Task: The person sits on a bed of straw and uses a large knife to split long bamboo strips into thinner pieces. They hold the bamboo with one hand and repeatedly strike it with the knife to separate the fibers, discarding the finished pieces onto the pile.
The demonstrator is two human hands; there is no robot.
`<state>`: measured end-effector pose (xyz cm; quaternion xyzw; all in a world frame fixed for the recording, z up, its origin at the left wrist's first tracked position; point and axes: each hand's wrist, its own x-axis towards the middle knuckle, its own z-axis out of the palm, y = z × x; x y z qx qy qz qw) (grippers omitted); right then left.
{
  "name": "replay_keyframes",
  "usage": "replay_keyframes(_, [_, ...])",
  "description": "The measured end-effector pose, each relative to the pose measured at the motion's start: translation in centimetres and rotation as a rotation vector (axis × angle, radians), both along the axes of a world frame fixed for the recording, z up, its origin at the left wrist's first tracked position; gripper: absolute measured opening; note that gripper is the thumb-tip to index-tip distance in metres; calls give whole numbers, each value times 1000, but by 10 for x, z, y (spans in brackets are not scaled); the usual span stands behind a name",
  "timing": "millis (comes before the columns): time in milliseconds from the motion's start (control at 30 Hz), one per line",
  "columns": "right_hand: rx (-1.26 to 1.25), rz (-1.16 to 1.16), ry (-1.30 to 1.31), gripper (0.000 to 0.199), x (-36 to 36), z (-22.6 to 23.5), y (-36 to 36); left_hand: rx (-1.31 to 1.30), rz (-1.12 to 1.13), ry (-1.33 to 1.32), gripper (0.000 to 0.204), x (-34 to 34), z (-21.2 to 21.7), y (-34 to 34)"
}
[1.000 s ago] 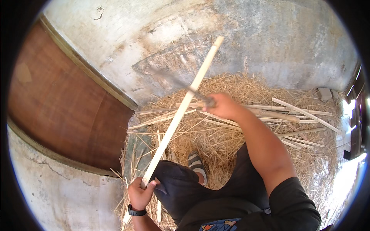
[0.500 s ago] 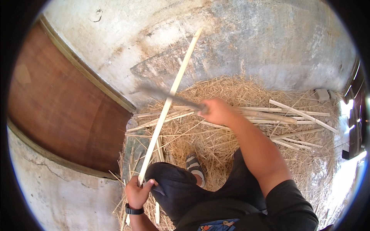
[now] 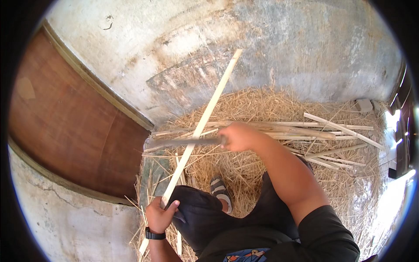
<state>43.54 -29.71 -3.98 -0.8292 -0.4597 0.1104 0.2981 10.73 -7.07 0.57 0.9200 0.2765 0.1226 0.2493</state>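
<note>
A long pale strip of split bamboo [image 3: 217, 95] slants up and away from beside my left knee. Closed around its near end is my left hand [image 3: 160, 214], thumb laid along the edge, with a dark watch on the wrist. My right hand [image 3: 243, 137] grips the handle of a long dark knife [image 3: 172, 142], its blade pointing left. That blade crosses the strip near the middle and is slightly blurred. Whether it touches the bamboo I cannot tell.
Several bamboo poles and strips [image 3: 301, 129] lie on loose straw [image 3: 266, 102] ahead of me. Beyond stands a stained wall [image 3: 314, 52]; a brown door panel [image 3: 78, 118] is at the left. My sandalled foot [image 3: 220, 188] rests on the straw.
The knife has swung down toward me and now lies nearly level across the strip. My right hand has come slightly nearer and left; the strip's far end has dropped and shifted right.
</note>
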Motion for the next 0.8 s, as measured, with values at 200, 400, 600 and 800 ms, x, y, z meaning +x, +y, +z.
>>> replay_keyframes(200, [101,-149,77,30,22,18,-30,-9,-20,37,43,-26,-8,24])
replay_keyframes(400, [265,-190,186,27,12,5,-14,-54,-32,-90,43,-20,-25,24])
replay_keyframes(600, [189,-63,-5,40,18,-15,-10,-21,23,-129,44,2,3,-8])
replay_keyframes(800, [246,-255,397,49,33,-5,-19,304,84,-112,45,-15,-12,22])
